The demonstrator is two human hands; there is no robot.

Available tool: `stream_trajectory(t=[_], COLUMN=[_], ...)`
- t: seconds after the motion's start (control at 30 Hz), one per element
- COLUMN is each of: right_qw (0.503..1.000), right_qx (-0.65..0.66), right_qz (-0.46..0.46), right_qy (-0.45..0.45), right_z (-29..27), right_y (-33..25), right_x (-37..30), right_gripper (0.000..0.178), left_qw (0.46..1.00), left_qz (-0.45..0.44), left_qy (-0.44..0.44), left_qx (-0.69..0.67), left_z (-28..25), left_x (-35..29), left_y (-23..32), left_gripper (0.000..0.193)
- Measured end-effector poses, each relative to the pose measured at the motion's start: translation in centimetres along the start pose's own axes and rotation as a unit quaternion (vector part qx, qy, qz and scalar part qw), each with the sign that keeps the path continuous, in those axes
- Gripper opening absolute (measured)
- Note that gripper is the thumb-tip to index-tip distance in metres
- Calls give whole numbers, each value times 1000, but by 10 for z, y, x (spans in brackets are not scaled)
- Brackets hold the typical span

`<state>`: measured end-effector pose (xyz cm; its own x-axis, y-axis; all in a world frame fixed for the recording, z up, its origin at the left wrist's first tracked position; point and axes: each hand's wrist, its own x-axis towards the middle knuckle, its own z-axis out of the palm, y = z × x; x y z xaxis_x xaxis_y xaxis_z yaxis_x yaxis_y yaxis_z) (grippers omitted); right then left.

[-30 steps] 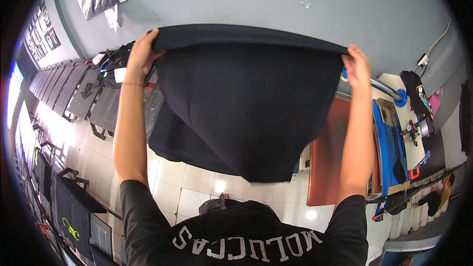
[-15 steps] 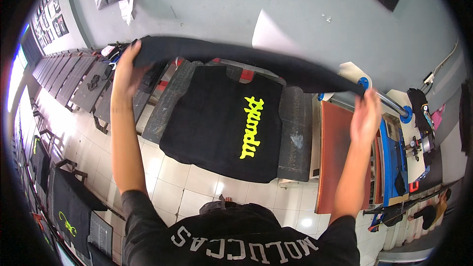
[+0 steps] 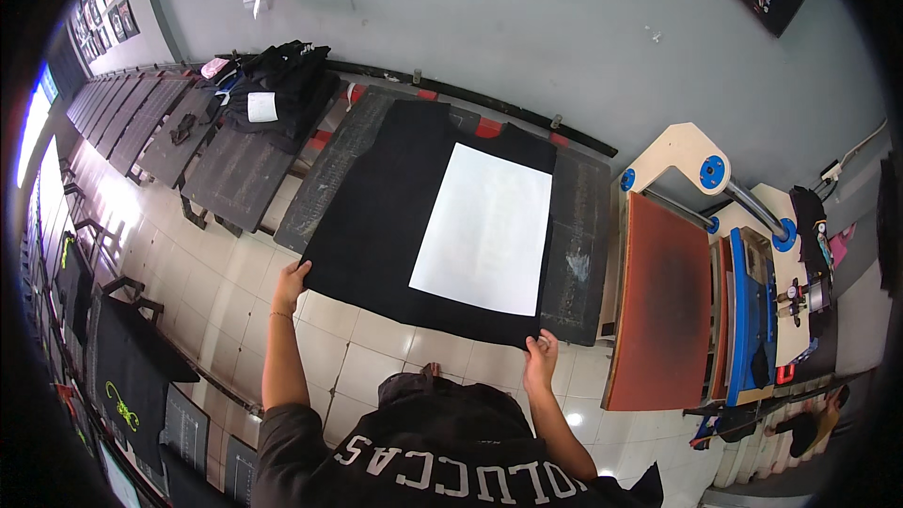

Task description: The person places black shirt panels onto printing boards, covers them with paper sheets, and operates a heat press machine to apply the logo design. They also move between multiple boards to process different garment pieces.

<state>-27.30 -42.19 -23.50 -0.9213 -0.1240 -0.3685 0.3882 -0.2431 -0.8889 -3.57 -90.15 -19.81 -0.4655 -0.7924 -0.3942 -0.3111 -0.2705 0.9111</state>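
A black fabric panel (image 3: 372, 216), cut like a shirt body, lies spread on a dark board (image 3: 578, 254) in front of me. On its right half rests a white paper sheet (image 3: 484, 230), flat and slightly slanted. My left hand (image 3: 291, 285) pinches the near left corner of the panel. At the near right corner my right hand (image 3: 540, 358) has its fingers closed on the hem. Whatever lies under the panel and the sheet is hidden; no yellow lettering shows here now.
To the right stands a heat press with a reddish-brown plate (image 3: 658, 306) and a blue frame (image 3: 751, 320). A pile of black garments (image 3: 282, 85) sits on the boards at left. Beyond runs a grey wall (image 3: 527, 33). A person (image 3: 816, 423) is at far right.
The black panel held up in both hands has come down over the yellow-lettered one. Both hands moved toward me to its near corners. The white sheet now lies flat on top.
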Motion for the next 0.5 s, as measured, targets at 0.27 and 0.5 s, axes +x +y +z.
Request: stream_trajectory(t=[0.27, 0.5], right_qw=[996, 989], right_qx=[-25, -18], right_qz=[66, 137], right_qy=[-57, -45], right_z=[-27, -32], right_y=[6, 33], right_x=[-14, -20], right_gripper=[14, 10], left_qw=[1000, 999], left_qz=[3, -43], left_qy=[7, 18], left_qx=[-23, -7], left_z=[-20, -31], left_x=[2, 3], left_y=[-33, -49], left_gripper=[30, 27])
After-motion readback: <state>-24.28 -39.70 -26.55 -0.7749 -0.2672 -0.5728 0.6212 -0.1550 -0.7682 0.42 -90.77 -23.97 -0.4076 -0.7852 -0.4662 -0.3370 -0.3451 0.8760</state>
